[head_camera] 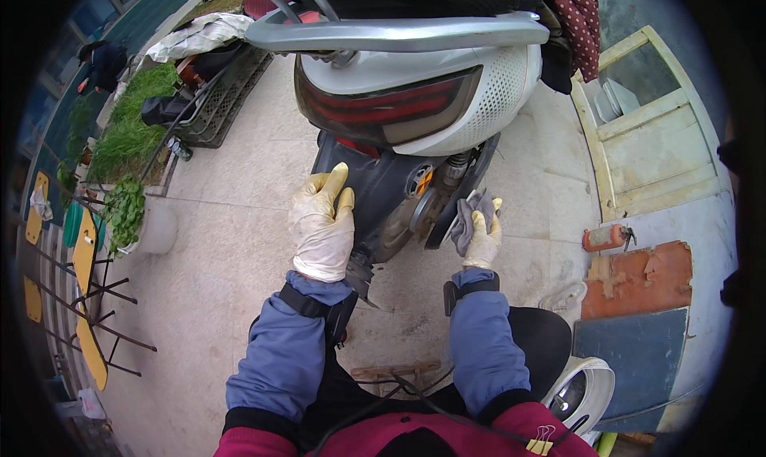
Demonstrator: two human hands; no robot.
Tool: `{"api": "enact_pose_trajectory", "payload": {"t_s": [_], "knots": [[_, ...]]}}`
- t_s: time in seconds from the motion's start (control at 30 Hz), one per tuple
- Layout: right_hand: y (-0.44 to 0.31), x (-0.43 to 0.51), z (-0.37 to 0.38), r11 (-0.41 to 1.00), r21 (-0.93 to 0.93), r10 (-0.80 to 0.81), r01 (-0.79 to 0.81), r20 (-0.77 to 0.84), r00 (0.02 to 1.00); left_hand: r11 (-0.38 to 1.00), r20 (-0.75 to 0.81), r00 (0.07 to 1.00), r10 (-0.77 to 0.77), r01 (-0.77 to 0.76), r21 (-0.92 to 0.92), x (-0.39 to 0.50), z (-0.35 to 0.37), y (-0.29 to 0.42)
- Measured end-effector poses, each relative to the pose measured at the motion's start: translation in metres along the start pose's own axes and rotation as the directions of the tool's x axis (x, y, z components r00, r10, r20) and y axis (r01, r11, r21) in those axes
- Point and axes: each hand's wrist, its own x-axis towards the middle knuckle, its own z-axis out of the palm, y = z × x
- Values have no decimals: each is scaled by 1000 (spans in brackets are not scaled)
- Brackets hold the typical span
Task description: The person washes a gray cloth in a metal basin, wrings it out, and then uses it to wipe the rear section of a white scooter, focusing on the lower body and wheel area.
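In front of me stands the rear of a white electric scooter (508, 92) with a dark red tail light (389, 107) and a silver grab rail (395, 35). My left hand (323, 229), in a pale rubber glove, is raised before the black rear mudguard (341, 161). It seems to hold nothing, and its thumb stands apart from the other fingers. A crumpled grey cloth (467, 227) is in my gloved right hand (483, 241), beside the black panel (464, 194) right of the rear wheel. An orange reflector (424, 180) shows between the hands.
On the right are a small fire extinguisher (604, 238), a cream wooden door (655, 152), and a white bucket (589, 391) by my leg. Folding chairs (90, 253), a potted plant (158, 227) and a black crate (224, 107) stand left. A person (105, 68) bends in the distance.
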Motion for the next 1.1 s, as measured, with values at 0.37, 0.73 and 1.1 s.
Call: {"api": "enact_pose_trajectory", "payload": {"t_s": [0.37,0.73,1.1], "knots": [[0,61,32,872,-476,-129,113,0,992,999,66,998,20,-21,26,2,2,13],[-42,171,54,394,-904,-210,167,89,974,1000,41,999,-14,14,0,0,8,6],[-67,175,42,10,-888,-98,460,457,884,999,-10,1000,15,-14,33,0,15,4]]}}
